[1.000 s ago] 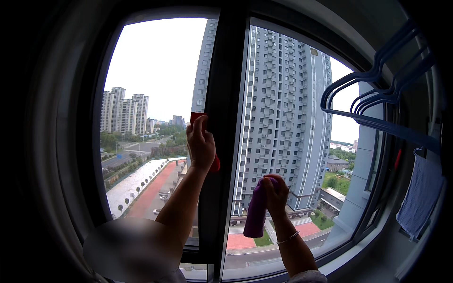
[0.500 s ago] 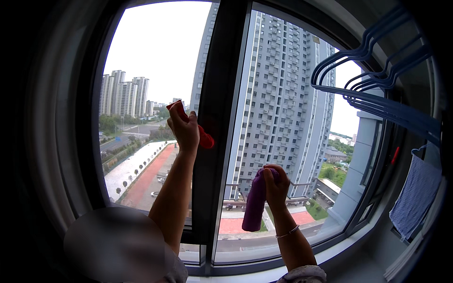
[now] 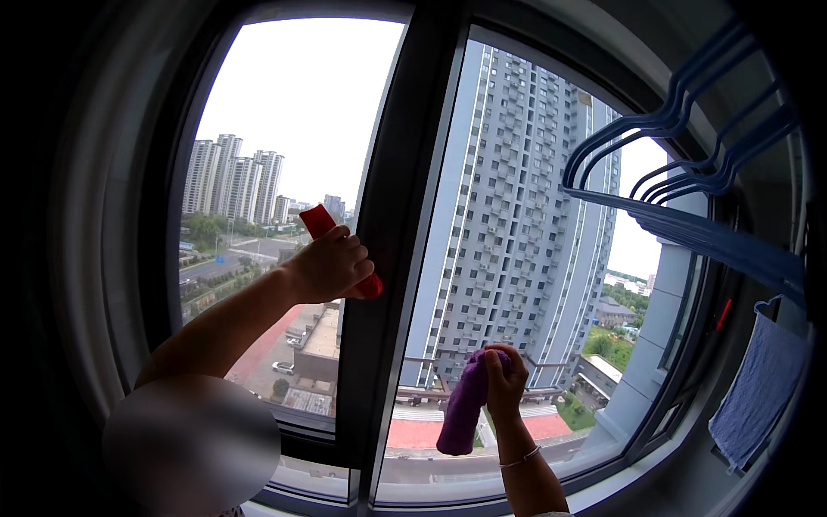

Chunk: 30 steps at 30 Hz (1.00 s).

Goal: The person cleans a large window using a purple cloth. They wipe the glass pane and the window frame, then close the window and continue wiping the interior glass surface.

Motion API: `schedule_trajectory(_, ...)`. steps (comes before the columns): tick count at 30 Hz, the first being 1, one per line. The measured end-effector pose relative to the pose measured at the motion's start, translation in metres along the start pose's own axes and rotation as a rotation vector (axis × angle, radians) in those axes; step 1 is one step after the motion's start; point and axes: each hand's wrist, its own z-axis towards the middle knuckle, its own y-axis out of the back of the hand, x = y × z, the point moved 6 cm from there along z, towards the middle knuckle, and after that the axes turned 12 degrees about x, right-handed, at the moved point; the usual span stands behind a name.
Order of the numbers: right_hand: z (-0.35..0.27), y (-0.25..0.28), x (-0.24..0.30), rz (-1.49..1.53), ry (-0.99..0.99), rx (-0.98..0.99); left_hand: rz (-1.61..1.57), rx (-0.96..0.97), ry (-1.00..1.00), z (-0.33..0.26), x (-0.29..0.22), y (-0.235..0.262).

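High above the street, we look out through a dark-framed window while two bare hands work before the glass. At centre left, the left hand (image 3: pixel 332 265) is clenched around a red piece (image 3: pixel 315 220), its fingers curled over the middle; one end juts out toward the upper left, the rounded other end toward the lower right, overlapping the edge of the dark upright bar (image 3: pixel 409 164) between the panes. Whether it presses on the bar or the glass we cannot tell. At lower centre, the right hand (image 3: pixel 508 375) grasps a purple cloth (image 3: pixel 462 409) near its top, thumb toward us, the rest hanging down and to the left in front of the right-hand pane. We note a thin bracelet (image 3: pixel 521 458) on that wrist. Blue hangers (image 3: pixel 715 241) crowd the upper right, and below them a pale blue cloth (image 3: pixel 754 375) hangs near the wall. Outside, we see a grey tower block (image 3: pixel 525 215) filling much of the right pane, with paler high-rises (image 3: pixel 226 179) and a white car (image 3: pixel 282 367) beyond the left. A blurred patch covers the lower left, beside the left forearm.
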Motion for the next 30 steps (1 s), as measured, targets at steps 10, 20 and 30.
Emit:
schedule_trajectory(10,-0.006,0.002,-0.016,0.161,-0.060,0.009,-0.071,-0.013,0.084,0.010,-0.007,-0.011)
schedule_trajectory(20,0.011,-0.019,0.017,0.113,-0.006,0.002,-0.481,-0.076,0.287,-0.007,-0.013,-0.028)
schedule_trajectory(30,-0.017,-0.015,0.018,0.213,-0.083,0.029,-0.576,-0.019,0.425,-0.029,-0.011,0.004)
